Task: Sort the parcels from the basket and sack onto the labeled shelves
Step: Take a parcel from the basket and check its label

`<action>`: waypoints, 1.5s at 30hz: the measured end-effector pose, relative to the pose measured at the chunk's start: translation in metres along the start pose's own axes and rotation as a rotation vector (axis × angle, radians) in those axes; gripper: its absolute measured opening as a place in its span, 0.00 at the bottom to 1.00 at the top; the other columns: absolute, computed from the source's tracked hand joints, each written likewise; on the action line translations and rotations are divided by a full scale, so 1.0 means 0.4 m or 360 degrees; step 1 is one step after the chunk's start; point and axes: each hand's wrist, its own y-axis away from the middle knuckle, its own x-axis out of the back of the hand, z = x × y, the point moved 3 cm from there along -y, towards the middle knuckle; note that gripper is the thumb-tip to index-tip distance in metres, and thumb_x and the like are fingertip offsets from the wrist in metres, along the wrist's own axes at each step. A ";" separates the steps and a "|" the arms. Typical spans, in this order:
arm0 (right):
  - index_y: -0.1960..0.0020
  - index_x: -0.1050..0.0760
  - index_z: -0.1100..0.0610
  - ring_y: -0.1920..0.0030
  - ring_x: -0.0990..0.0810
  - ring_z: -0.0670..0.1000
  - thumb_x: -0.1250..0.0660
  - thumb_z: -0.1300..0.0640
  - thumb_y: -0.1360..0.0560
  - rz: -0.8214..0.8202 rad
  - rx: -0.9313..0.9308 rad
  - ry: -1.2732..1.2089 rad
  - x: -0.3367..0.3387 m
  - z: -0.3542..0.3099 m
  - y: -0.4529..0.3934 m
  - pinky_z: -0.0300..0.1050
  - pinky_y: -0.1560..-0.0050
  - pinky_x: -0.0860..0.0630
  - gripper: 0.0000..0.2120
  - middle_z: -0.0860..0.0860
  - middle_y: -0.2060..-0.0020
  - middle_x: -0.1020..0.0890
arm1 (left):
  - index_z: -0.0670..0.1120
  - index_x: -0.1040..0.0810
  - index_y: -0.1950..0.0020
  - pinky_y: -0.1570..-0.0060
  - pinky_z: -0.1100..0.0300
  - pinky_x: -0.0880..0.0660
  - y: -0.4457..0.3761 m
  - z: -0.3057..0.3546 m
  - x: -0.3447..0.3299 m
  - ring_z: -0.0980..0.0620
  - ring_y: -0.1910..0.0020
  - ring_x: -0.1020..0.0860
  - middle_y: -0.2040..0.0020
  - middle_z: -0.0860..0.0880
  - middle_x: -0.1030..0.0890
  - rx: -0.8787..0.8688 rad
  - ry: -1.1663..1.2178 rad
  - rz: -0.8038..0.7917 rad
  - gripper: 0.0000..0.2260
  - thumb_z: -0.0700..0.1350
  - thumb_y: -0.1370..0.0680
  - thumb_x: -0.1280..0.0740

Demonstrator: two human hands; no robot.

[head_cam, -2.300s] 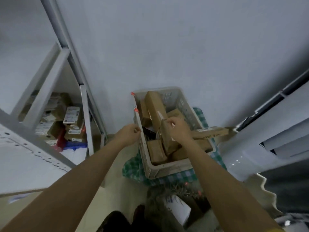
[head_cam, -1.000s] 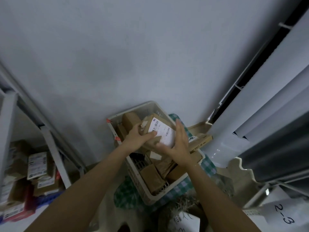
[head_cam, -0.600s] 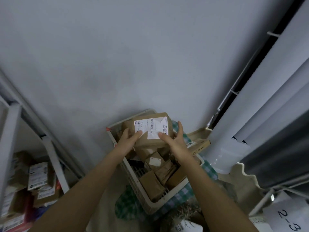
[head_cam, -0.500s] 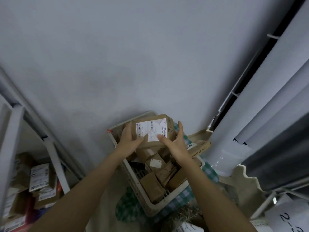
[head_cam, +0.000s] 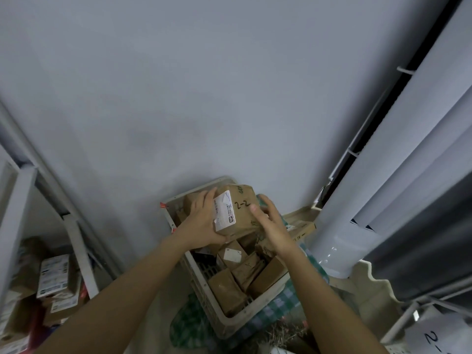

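I hold a brown parcel (head_cam: 240, 208) above the white plastic basket (head_cam: 229, 321). It bears a white shipping label and the handwritten mark "2-2". My left hand (head_cam: 201, 223) grips its left and lower side. My right hand (head_cam: 268, 226) rests against its right side with the fingers spread. Several more brown parcels (head_cam: 227, 290) lie in the basket below. The basket stands on a green checked sack (head_cam: 189, 325) on the floor by the wall.
A white shelf rack (head_cam: 76, 241) on the left holds labelled parcels (head_cam: 55, 274). On the right stand a white rack, a pale round post (head_cam: 339, 241) and a paper label (head_cam: 439, 338) starting "2-". A long flat box (head_cam: 304, 229) lies behind the basket.
The parcel came up out of the basket into both hands and has been turned; its label now faces left and the "2-2" mark shows. The view tilted upward.
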 end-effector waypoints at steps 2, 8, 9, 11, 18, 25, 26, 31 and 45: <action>0.22 0.50 0.41 0.33 0.32 0.45 0.26 0.34 0.37 -0.0147 0.0057 0.0181 0.026 -0.010 0.005 0.37 0.44 0.27 0.52 0.42 0.29 0.37 | 0.46 0.56 0.22 0.27 0.48 0.41 0.005 0.001 0.002 0.50 0.26 0.47 0.25 0.49 0.48 -0.0077 0.0092 -0.0018 0.58 0.54 0.38 0.19; 0.21 0.64 0.47 0.22 0.60 0.46 0.21 0.34 0.45 -0.0361 0.0465 0.1438 0.074 -0.084 0.013 0.50 0.23 0.55 0.68 0.44 0.22 0.59 | 0.47 0.50 0.24 0.31 0.56 0.36 0.011 0.027 0.018 0.57 0.30 0.40 0.28 0.51 0.42 -0.0290 0.0144 -0.0038 0.56 0.56 0.41 0.19; 0.21 0.64 0.50 0.22 0.61 0.47 0.21 0.37 0.43 -0.0331 0.0552 0.1549 0.076 -0.095 0.019 0.49 0.23 0.55 0.67 0.46 0.21 0.59 | 0.47 0.50 0.24 0.32 0.57 0.35 0.013 0.034 0.018 0.58 0.30 0.40 0.28 0.51 0.41 -0.0308 0.0151 -0.0035 0.55 0.56 0.40 0.19; 0.21 0.62 0.54 0.22 0.59 0.48 0.20 0.42 0.39 -0.0287 0.0663 0.1637 0.078 -0.110 0.031 0.49 0.22 0.53 0.65 0.49 0.21 0.56 | 0.48 0.50 0.24 0.32 0.59 0.36 0.015 0.050 0.018 0.60 0.31 0.40 0.28 0.51 0.41 -0.0340 0.0166 -0.0031 0.54 0.54 0.40 0.19; 0.21 0.57 0.55 0.30 0.36 0.53 0.22 0.41 0.37 -0.0114 0.0744 0.1634 0.094 -0.099 0.074 0.46 0.36 0.30 0.59 0.50 0.25 0.47 | 0.50 0.57 0.22 0.29 0.48 0.35 0.023 0.086 -0.012 0.50 0.24 0.45 0.22 0.48 0.49 -0.0387 -0.0063 -0.0025 0.55 0.56 0.35 0.22; 0.21 0.55 0.56 0.30 0.38 0.49 0.21 0.44 0.38 0.0238 0.0561 0.1226 0.110 -0.018 0.134 0.45 0.34 0.33 0.59 0.48 0.26 0.46 | 0.44 0.42 0.23 0.31 0.53 0.35 0.080 0.062 -0.085 0.46 0.28 0.37 0.26 0.44 0.39 -0.0118 -0.0308 -0.0036 0.35 0.47 0.25 0.29; 0.21 0.54 0.56 0.30 0.39 0.49 0.20 0.44 0.38 0.0274 0.0518 0.1145 0.108 0.000 0.153 0.45 0.32 0.35 0.58 0.48 0.26 0.46 | 0.45 0.36 0.26 0.33 0.52 0.32 0.097 0.054 -0.098 0.46 0.31 0.32 0.30 0.45 0.32 -0.0118 -0.0301 -0.0033 0.28 0.46 0.24 0.30; 0.21 0.57 0.53 0.29 0.42 0.48 0.20 0.44 0.38 0.0412 0.0312 0.0980 0.087 0.099 0.283 0.47 0.32 0.37 0.59 0.45 0.26 0.48 | 0.51 0.25 0.36 0.47 0.54 0.24 0.187 0.038 -0.163 0.51 0.46 0.22 0.44 0.51 0.21 -0.0085 -0.0141 -0.0007 0.13 0.44 0.21 0.36; 0.21 0.56 0.57 0.26 0.42 0.53 0.21 0.38 0.38 0.0935 -0.0632 0.0769 -0.055 0.464 0.875 0.48 0.30 0.38 0.61 0.52 0.25 0.47 | 0.49 0.26 0.40 0.65 0.56 0.29 0.525 0.062 -0.460 0.50 0.64 0.26 0.57 0.48 0.21 -0.0204 -0.0356 -0.0859 0.09 0.46 0.18 0.42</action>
